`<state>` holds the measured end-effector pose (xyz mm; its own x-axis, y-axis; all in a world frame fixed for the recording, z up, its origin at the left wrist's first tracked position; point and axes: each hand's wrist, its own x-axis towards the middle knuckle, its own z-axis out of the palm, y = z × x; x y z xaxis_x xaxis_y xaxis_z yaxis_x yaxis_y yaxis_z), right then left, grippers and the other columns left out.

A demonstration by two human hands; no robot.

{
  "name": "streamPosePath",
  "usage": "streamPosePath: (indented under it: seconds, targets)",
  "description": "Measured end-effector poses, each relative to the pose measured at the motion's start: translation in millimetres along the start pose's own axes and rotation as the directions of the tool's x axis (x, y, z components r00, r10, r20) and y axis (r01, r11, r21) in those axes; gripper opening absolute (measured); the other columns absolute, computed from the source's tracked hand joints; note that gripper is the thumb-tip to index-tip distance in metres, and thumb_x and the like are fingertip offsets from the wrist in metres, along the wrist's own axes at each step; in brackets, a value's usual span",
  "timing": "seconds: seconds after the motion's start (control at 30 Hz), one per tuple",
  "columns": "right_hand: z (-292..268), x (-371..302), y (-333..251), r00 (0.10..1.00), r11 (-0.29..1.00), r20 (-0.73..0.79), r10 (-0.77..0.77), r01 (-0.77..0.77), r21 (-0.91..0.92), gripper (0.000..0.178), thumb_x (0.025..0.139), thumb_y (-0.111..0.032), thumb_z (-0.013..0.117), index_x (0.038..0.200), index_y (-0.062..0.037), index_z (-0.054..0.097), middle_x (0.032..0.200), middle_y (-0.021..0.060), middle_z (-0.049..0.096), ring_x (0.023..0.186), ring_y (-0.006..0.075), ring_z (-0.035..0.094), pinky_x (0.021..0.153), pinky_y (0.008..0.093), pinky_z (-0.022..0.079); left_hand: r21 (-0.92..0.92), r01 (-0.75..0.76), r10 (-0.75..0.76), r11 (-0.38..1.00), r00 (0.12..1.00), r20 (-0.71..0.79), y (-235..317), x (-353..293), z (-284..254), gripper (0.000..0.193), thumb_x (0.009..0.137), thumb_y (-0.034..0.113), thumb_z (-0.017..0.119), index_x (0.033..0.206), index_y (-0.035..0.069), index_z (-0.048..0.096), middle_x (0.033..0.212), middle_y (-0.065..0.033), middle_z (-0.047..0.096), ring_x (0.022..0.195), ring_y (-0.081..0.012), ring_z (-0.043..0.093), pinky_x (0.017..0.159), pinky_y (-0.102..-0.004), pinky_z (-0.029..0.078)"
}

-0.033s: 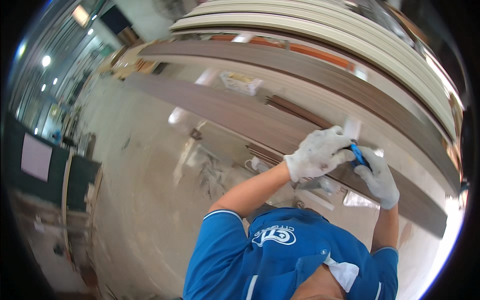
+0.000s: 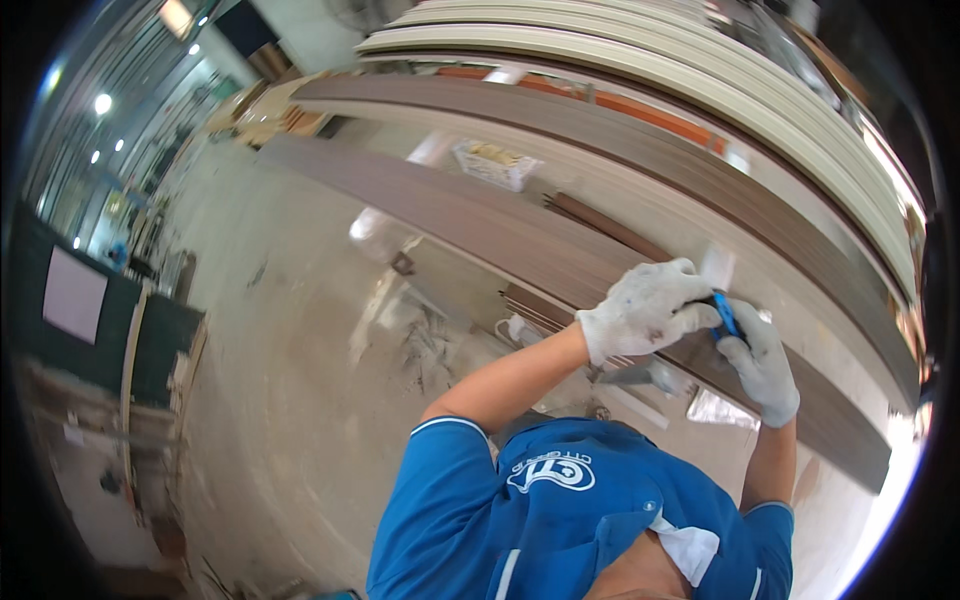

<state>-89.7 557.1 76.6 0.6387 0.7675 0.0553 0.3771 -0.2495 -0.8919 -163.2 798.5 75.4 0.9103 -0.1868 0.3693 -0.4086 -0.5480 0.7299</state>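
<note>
Both my hands wear whitish work gloves and meet over the right part of a long brown plank (image 2: 500, 222). My right hand (image 2: 764, 370) is closed around a small blue-and-black tool (image 2: 727, 314), whose exact kind I cannot make out. My left hand (image 2: 645, 308) has its fingers bent together at the tool's upper end. Whether those fingertips grip the tool or something small beside it is hidden. The plank runs under both hands, from the far left to the near right.
A second brown plank (image 2: 560, 118) lies beyond the first, with a stack of cream-coloured profiles (image 2: 600, 55) behind it. Thin brown strips (image 2: 610, 226) and a white box (image 2: 495, 163) show between the planks. A dark green board (image 2: 165, 350) stands at the left.
The whole view has shifted slightly, with the surroundings sliding a little right and down. Both hands stay together at the blue-and-black tool.
</note>
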Motion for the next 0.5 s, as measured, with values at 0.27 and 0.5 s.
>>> streamPosePath:
  seconds: [0.27,0.5]
  targets:
    - [112.4,95.1,-68.6,0.941,0.892,-0.052,-0.334,0.333,0.305,0.062,0.078,-0.035,0.091,0.121,-0.0012,0.064,0.095,0.0017,0.062,0.07,0.0063,0.056,0.057,0.0214,0.041,0.172,-0.168,0.167,0.971,0.986,0.02,-34.5,-80.4,-146.7,0.02,0.09,0.021,0.07,0.108,0.012,0.07,0.095,-0.014,0.066,0.092,-0.0364,0.067,0.08,-0.048,0.053]
    - [206.1,174.7,-158.4,0.993,0.987,-0.02,-0.115,0.116,0.109,0.054,0.073,-0.008,0.084,0.124,0.0006,0.068,0.118,0.009,0.07,0.115,0.0185,0.063,0.105,0.0336,0.047,0.213,0.025,-0.005,0.977,0.996,-0.091,-62.2,-146.4,-280.0,0.026,0.089,0.009,0.07,0.115,0.01,0.064,0.101,-0.0168,0.071,0.094,-0.0386,0.07,0.079,-0.0471,0.055]
